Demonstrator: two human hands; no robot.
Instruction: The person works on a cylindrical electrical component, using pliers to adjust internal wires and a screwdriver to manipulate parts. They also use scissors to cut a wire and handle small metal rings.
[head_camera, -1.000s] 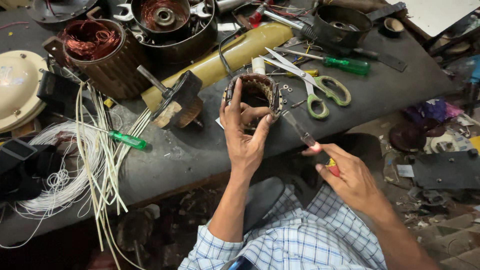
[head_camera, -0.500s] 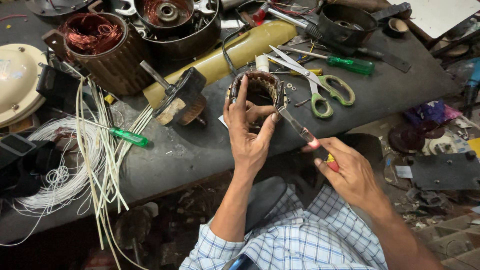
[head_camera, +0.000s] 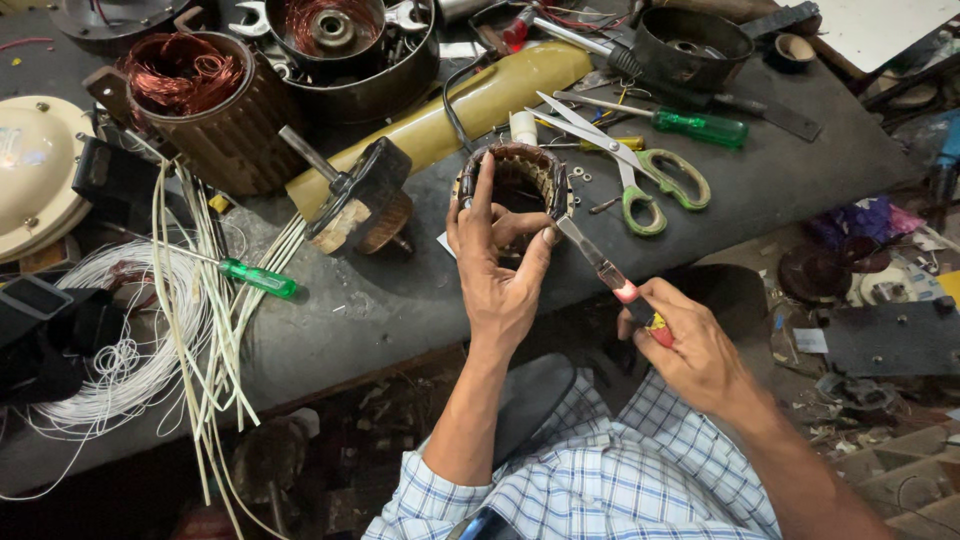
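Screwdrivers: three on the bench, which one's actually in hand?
The red-handled screwdriver, gripped by the right hand, blade against the small stator that the left hand holds. Both green-handled ones lie loose: one by the white wires, one beyond the scissors.

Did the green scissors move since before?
No. The scissors lie in the same spot on the bench, beside the green screwdriver, just as earlier.
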